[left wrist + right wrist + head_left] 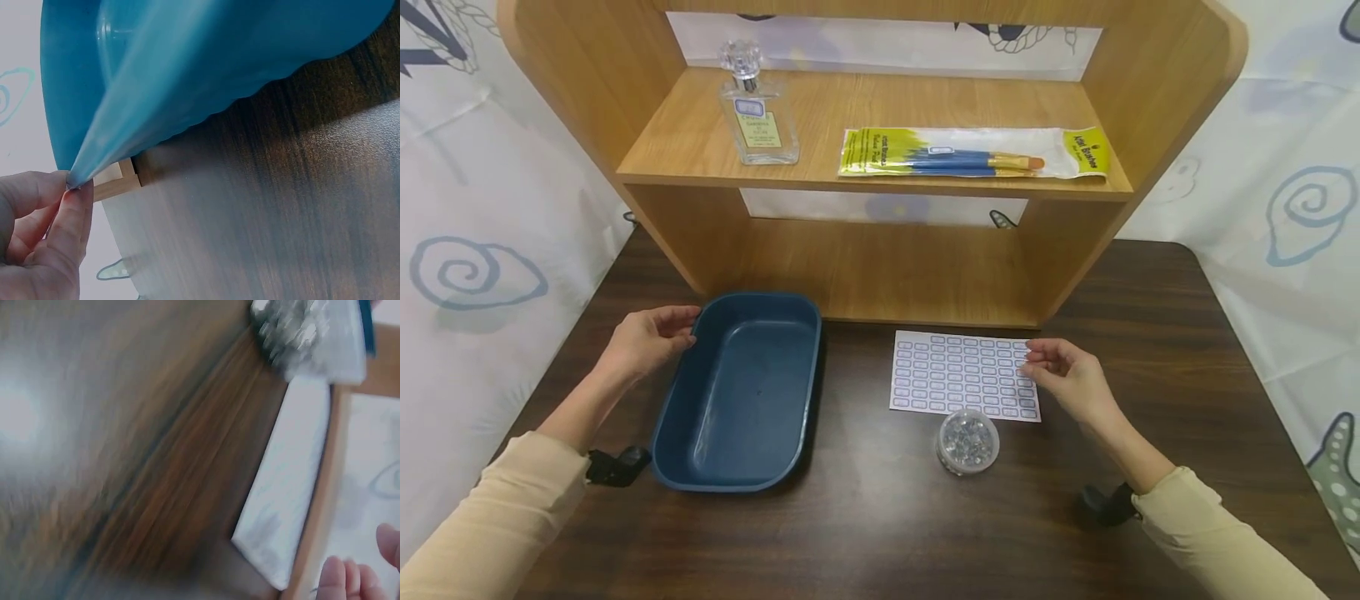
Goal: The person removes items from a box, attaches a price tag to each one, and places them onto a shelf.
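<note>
Head cam: above table point(880, 533), faces fwd/down, mid range; covers shelf unit point(880, 279), L hand point(647, 337), R hand point(1067, 379). L wrist cam point(617, 467): close-up, tilted, faces along outer wall of tray point(187, 69). R wrist cam point(1108, 504): low, tilted, blurred; faces across table twd. jar point(294, 331) and, prob., sheet point(284, 481). Overlap: head/L wrist = tray, L hand; head/R wrist = jar, R hand fingertips.
</note>
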Available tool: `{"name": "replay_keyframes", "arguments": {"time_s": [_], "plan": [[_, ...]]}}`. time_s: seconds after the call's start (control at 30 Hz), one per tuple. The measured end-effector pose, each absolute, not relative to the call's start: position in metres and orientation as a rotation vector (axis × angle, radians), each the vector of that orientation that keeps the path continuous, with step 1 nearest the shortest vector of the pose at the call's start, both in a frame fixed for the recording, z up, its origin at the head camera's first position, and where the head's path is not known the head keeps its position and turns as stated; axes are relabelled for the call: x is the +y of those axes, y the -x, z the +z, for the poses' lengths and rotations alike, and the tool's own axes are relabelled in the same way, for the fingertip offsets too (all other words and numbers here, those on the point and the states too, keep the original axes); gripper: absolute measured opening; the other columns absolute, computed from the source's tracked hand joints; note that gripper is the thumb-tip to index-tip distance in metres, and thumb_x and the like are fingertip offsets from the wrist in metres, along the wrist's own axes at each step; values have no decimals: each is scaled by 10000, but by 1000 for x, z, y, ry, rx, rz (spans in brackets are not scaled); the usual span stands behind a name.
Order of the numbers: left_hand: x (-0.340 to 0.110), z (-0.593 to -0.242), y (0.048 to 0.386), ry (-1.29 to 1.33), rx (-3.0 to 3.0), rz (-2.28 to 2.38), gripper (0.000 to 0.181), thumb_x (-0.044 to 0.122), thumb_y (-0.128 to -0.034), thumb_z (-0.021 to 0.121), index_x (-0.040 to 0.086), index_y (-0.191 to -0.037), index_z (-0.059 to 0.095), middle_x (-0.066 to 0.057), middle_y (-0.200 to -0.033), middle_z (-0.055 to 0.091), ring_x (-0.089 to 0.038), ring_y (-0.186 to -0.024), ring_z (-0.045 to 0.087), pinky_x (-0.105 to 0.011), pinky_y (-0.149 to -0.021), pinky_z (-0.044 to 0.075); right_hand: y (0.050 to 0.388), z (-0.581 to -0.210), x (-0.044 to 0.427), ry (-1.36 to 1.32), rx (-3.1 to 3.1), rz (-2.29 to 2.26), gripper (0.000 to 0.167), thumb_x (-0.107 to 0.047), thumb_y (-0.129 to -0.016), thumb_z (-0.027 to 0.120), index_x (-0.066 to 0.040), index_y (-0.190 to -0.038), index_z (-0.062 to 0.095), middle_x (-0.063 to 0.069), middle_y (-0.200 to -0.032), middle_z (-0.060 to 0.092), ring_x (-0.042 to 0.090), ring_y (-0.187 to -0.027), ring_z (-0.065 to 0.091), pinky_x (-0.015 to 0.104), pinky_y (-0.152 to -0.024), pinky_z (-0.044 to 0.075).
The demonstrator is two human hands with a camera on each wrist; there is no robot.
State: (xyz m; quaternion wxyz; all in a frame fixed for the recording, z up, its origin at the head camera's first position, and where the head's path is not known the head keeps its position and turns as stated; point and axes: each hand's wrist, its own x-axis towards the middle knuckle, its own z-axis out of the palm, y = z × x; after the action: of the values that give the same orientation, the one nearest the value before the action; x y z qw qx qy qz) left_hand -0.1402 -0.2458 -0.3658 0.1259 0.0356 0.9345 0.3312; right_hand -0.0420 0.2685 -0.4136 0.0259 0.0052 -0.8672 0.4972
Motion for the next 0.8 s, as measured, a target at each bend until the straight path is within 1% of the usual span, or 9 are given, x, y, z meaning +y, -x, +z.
{"name": "replay_keyframes", "arguments": {"time_s": [0.13, 0.27, 0.37, 0.47, 0.67, 0.8], "plan": [[-247, -366, 140, -116, 2723, 982, 453, 75, -924, 553, -71, -1340, 449, -294, -1231, 561, -406, -1128, 555, -31, -658, 386, 53, -423, 277, 146, -2731, 1465, 341, -5, -852, 651, 108, -1160, 556, 246, -1020, 618, 79, -839, 550, 78, -693, 447], [-246, -367, 139, -122, 2723, 1001, 449, 59, -921, 552, -83, -1334, 448, -301, -1233, 556, -409, -1121, 557, -26, -655, 393, 61, -428, 282, 205, -2793, 1356, 341, -15, -833, 670, 105, -1136, 570, 231, -984, 617, 183, -831, 557, 83, -649, 437], [-246, -367, 139, -121, 2725, 1007, 445, 54, -919, 554, -89, -1328, 452, -304, -1228, 558, -406, -1112, 561, -28, -655, 401, 68, -431, 283, 215, -2840, 1283, 350, -18, -818, 680, 107, -1125, 569, 220, -956, 615, 229, -822, 567, 103, -614, 431], [-245, -366, 139, -120, 2726, 1007, 441, 58, -920, 553, -87, -1325, 456, -301, -1219, 566, -400, -1108, 562, -28, -657, 402, 74, -433, 284, 226, -2901, 1212, 372, -30, -808, 692, 114, -1121, 553, 218, -940, 607, 248, -811, 572, 143, -604, 435], [-245, -366, 138, -117, 2717, 1010, 451, 61, -920, 557, -86, -1332, 447, -299, -1230, 559, -401, -1118, 555, -32, -663, 402, 82, -437, 283, 223, -3012, 1060, 400, -54, -815, 690, 120, -1135, 525, 207, -930, 569, 255, -785, 521, 279, -632, 419], [-245, -365, 138, -116, 2699, 1021, 468, 50, -922, 552, -92, -1348, 422, -304, -1266, 530, -405, -1138, 542, -31, -667, 404, 85, -436, 281, 229, -3046, 1009, 364, -61, -822, 690, 100, -1112, 540, 191, -918, 559, 262, -790, 504, 303, -640, 383]]}}
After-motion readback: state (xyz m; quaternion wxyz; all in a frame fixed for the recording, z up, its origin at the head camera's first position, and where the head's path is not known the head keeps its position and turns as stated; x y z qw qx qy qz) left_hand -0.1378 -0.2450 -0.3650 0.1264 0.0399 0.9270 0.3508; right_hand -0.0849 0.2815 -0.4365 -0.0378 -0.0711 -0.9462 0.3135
